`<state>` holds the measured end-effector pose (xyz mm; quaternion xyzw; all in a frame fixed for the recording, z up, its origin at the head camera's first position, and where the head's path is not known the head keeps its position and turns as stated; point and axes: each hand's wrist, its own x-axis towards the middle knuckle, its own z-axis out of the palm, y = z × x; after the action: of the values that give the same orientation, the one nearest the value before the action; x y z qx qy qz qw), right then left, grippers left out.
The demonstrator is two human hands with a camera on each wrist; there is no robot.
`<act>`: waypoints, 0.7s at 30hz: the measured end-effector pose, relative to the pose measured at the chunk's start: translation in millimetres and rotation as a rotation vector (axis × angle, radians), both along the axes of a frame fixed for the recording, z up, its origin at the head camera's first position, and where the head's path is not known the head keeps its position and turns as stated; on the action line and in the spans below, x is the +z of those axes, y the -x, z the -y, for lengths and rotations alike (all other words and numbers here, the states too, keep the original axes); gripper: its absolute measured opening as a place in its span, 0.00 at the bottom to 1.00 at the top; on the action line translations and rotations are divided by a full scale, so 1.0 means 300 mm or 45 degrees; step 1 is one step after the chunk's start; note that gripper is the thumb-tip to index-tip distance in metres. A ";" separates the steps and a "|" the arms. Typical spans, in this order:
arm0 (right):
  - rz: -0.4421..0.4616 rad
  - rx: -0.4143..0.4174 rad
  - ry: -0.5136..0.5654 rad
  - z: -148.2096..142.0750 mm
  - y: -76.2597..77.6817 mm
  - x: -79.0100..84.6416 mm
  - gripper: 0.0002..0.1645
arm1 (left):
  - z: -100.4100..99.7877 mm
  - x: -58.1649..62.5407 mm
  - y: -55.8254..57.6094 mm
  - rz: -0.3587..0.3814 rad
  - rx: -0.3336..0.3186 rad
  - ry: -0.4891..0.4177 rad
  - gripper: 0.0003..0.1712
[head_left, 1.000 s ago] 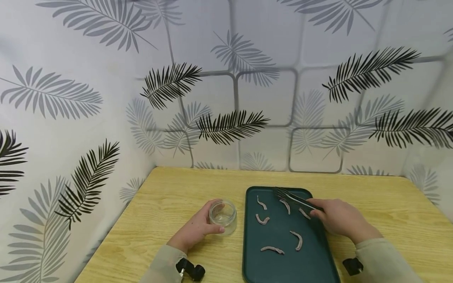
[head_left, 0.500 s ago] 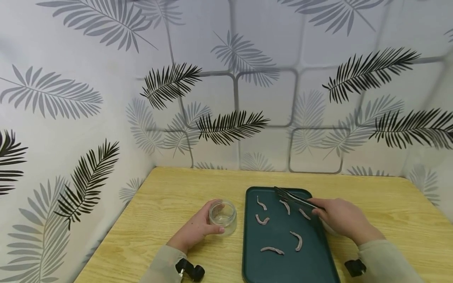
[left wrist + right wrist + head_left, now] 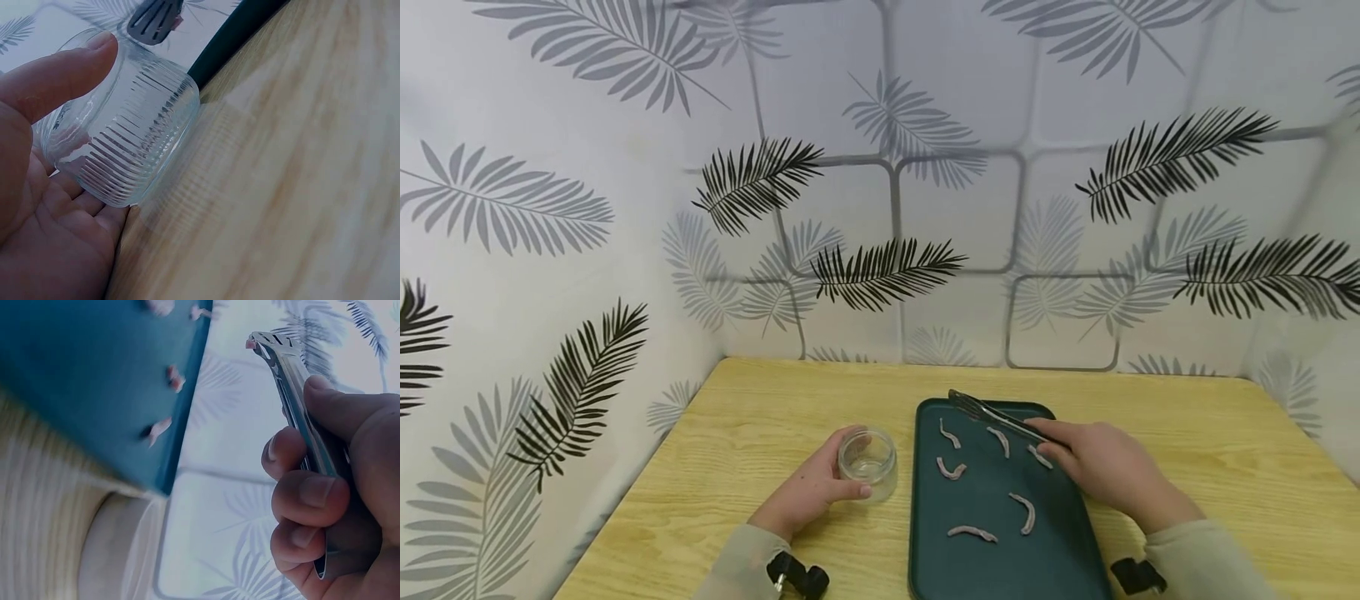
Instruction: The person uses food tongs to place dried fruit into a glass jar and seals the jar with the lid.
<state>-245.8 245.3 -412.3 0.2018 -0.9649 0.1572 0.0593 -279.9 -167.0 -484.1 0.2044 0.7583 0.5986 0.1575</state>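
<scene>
My left hand (image 3: 816, 483) holds a small clear glass jar (image 3: 871, 467) that stands upright on the table, thumb on one side and fingers round the other. Ribbed glass shows in the left wrist view. My right hand (image 3: 1101, 467) grips metal tongs (image 3: 996, 417) above the far end of a dark green tray (image 3: 981, 571). The tongs' slotted tips are close together, with a small pinkish piece (image 3: 250, 344) at them in the right wrist view. Several curved pinkish-grey strips lie spread on the tray, among them one strip (image 3: 972, 533) at the near end.
A pale round container (image 3: 115, 550) stands beside the tray, mostly hidden by my right hand in the head view. The wooden table (image 3: 767, 408) ends at a wall covering (image 3: 955, 208) with a leaf pattern.
My right hand has moved left with the tongs, whose tips now hang near the tray's far edge. The left hand still holds the jar. The head view has shifted slightly.
</scene>
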 end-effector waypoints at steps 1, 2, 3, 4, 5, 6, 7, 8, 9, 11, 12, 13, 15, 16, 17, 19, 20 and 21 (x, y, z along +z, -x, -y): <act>0.000 0.011 0.011 0.008 -0.005 0.005 0.28 | 0.001 0.000 -0.001 0.001 0.000 0.000 0.50; -0.005 0.020 0.019 0.017 -0.010 0.009 0.28 | 0.002 0.000 -0.002 0.001 -0.001 0.001 0.49; -0.004 0.031 0.031 0.026 -0.015 0.013 0.28 | 0.003 0.000 -0.002 0.003 -0.001 -0.002 0.49; -0.006 0.043 0.039 0.035 -0.021 0.017 0.29 | 0.003 0.001 -0.003 0.005 -0.001 -0.002 0.49; -0.009 0.052 0.039 0.045 -0.026 0.021 0.29 | 0.003 0.001 -0.003 0.005 0.000 -0.004 0.49; -0.013 0.063 0.038 0.054 -0.031 0.026 0.29 | 0.003 0.000 -0.002 0.006 0.000 -0.005 0.49; -0.019 0.069 0.038 0.063 -0.036 0.030 0.29 | 0.002 0.001 -0.001 0.005 -0.002 -0.008 0.49; -0.022 0.077 0.044 0.073 -0.042 0.035 0.29 | 0.001 0.002 -0.001 0.001 -0.005 -0.012 0.49; -0.022 0.086 0.046 0.083 -0.047 0.041 0.29 | 0.000 0.002 -0.001 -0.005 -0.006 -0.013 0.48; -0.020 0.099 0.043 0.104 -0.056 0.052 0.29 | -0.002 0.002 -0.001 -0.017 -0.010 -0.016 0.48; -0.019 0.117 0.047 0.114 -0.060 0.058 0.29 | -0.002 0.001 -0.001 -0.023 -0.010 -0.010 0.48; -0.017 0.130 0.049 0.124 -0.064 0.063 0.29 | -0.002 0.002 -0.002 -0.028 -0.011 -0.008 0.48; -0.017 0.159 0.057 0.145 -0.068 0.073 0.29 | -0.002 0.001 -0.003 -0.036 -0.008 -0.001 0.48; -0.020 0.172 0.061 0.157 -0.069 0.077 0.29 | -0.002 0.001 -0.003 -0.038 -0.006 0.000 0.48; -0.027 0.185 0.067 0.168 -0.069 0.080 0.28 | -0.002 0.000 -0.003 -0.044 -0.004 0.002 0.48; -0.034 0.196 0.076 0.189 -0.070 0.083 0.28 | -0.003 0.001 -0.003 -0.039 -0.002 -0.004 0.49; -0.039 0.204 0.078 0.200 -0.071 0.084 0.27 | -0.003 0.001 -0.004 -0.038 -0.002 -0.001 0.49; -0.045 0.210 0.079 0.209 -0.073 0.085 0.27 | -0.003 0.001 -0.004 -0.032 -0.003 -0.004 0.49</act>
<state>-224.0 182.5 -386.9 0.2815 -0.9385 0.1876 0.0695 -278.6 -166.0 -483.9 0.2133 0.7591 0.5969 0.1484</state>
